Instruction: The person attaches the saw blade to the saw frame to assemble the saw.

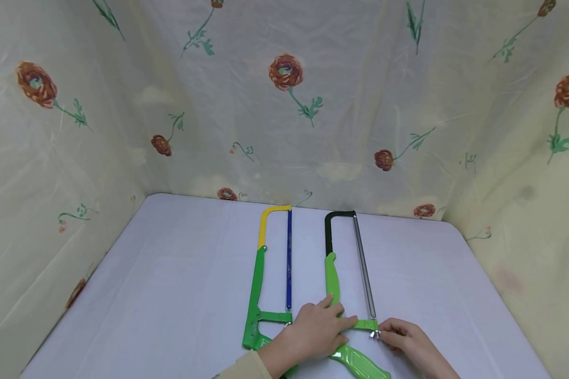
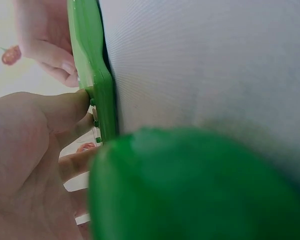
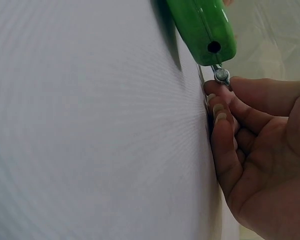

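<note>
Two hacksaws lie side by side on the white table point(image 1: 170, 273). The left saw point(image 1: 256, 284) has a yellow and green frame with a blue blade. The right saw point(image 1: 332, 273) has a black and light green frame and a silver blade point(image 1: 364, 263). My left hand point(image 1: 341, 316) lies flat across the right saw's frame near its handle, with the thumb point(image 2: 65, 107) pressing the frame's green edge point(image 2: 97, 75). My right hand point(image 1: 384, 332) pinches the wing nut point(image 3: 222, 76) at the blade's near end, fingertips point(image 3: 217, 97) curled against it below the green frame end point(image 3: 202, 25).
Floral cloth point(image 1: 284, 105) walls in the table on the left, back and right. The right saw's green handle point(image 1: 360, 363) points toward the front edge. A blurred green handle point(image 2: 190, 185) fills the bottom of the left wrist view.
</note>
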### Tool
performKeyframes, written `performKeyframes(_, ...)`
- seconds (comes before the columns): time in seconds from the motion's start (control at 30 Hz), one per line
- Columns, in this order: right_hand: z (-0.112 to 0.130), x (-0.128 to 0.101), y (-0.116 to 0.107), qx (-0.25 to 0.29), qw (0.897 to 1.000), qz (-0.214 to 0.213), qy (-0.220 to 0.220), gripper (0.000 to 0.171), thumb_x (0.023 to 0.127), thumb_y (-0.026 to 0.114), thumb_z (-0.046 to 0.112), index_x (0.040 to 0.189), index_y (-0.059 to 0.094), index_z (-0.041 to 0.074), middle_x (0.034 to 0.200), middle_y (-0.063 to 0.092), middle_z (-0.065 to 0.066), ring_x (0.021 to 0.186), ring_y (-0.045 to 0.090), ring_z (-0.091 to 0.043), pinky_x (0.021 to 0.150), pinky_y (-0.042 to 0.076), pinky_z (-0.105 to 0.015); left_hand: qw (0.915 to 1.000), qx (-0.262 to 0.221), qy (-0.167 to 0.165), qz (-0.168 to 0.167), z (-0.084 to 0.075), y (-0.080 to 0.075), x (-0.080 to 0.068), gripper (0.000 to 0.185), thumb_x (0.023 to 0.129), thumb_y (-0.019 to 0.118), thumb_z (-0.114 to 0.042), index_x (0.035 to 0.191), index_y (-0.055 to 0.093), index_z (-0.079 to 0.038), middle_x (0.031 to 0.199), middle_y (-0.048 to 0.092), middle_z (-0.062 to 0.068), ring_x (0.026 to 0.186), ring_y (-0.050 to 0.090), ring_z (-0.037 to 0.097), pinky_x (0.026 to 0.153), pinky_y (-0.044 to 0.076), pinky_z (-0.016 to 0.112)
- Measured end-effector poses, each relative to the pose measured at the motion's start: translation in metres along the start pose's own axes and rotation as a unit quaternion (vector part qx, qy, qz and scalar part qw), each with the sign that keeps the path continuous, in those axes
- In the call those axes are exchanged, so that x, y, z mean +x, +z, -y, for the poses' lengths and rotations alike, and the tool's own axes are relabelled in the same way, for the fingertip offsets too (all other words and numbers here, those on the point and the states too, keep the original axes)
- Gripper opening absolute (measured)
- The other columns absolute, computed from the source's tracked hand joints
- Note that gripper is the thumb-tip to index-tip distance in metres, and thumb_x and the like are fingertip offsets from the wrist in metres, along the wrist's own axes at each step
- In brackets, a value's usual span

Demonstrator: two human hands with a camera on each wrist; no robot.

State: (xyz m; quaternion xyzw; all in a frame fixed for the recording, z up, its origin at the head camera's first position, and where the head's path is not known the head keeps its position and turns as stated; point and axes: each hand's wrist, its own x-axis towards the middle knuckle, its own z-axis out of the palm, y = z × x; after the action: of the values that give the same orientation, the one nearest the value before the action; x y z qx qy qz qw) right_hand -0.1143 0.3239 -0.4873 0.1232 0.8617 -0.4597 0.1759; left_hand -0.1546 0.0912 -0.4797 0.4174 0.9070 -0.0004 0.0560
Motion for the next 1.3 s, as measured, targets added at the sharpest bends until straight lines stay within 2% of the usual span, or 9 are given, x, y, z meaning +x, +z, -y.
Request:
performKeyframes(0.3, -0.0004, 0.0000, 0.0013, 0.002, 1.000, -0.001, -0.006, 0.020, 0.095, 0.058, 0.011, 0.105, 0.066, -0.004, 0.085, 0.060, -0.002, 0.077, 0.051, -0.014, 0.065, 0.048, -0.025, 1.0000, -0.001, -0.001, 0.003, -0.0003, 0.0012, 0.0002, 0.049, 0.100, 0.045, -0.055, 0.148, 0.039, -0.048, 0.145, 0.051, -0.012, 0.145, 0.041, 0.024, 0.092, 0.057, 0.036)
performKeyframes(0.53, -0.0025, 0.0010, 0.0039, -0.027, 0.999, -0.017, -0.031, 0.014, 0.092, 0.061, 0.006, 0.100, 0.066, -0.003, 0.081, 0.060, -0.002, 0.072, 0.051, -0.012, 0.061, 0.046, -0.023, 0.9999, 0.017, 0.000, -0.004, 0.0007, 0.0017, 0.0004, 0.050, 0.099, 0.045, -0.058, 0.147, 0.039, -0.048, 0.143, 0.052, -0.012, 0.143, 0.043, 0.023, 0.088, 0.059, 0.034)
performKeyframes(0.73, 0.0009, 0.0017, 0.0076, -0.022, 0.999, -0.049, -0.008, 0.008, 0.089, 0.065, 0.003, 0.095, 0.065, -0.002, 0.076, 0.058, -0.002, 0.069, 0.051, -0.015, 0.058, 0.045, -0.025, 0.9999, 0.010, 0.003, -0.009, 0.0014, 0.0024, 0.0011, 0.050, 0.098, 0.046, -0.058, 0.147, 0.040, -0.048, 0.142, 0.053, -0.012, 0.143, 0.044, 0.023, 0.087, 0.059, 0.035)
performKeyframes(0.9, 0.0007, 0.0017, 0.0081, -0.024, 0.998, -0.052, -0.004, 0.008, 0.088, 0.066, 0.003, 0.094, 0.063, -0.002, 0.073, 0.054, -0.002, 0.067, 0.050, -0.015, 0.057, 0.045, -0.025, 1.0000, 0.005, 0.003, -0.005, 0.0014, 0.0023, 0.0015, 0.050, 0.098, 0.046, -0.058, 0.147, 0.040, -0.048, 0.142, 0.053, -0.012, 0.143, 0.044, 0.024, 0.087, 0.058, 0.035)
performKeyframes(1.3, 0.0044, -0.0020, 0.0072, -0.063, 0.996, -0.049, -0.041, 0.005, 0.085, 0.068, 0.002, 0.085, 0.063, 0.001, 0.069, 0.053, -0.001, 0.064, 0.048, -0.014, 0.055, 0.041, -0.024, 0.9999, 0.012, 0.001, -0.006, 0.0003, 0.0025, 0.0015, 0.050, 0.098, 0.045, -0.058, 0.147, 0.039, -0.048, 0.142, 0.052, -0.012, 0.144, 0.043, 0.024, 0.088, 0.058, 0.034)
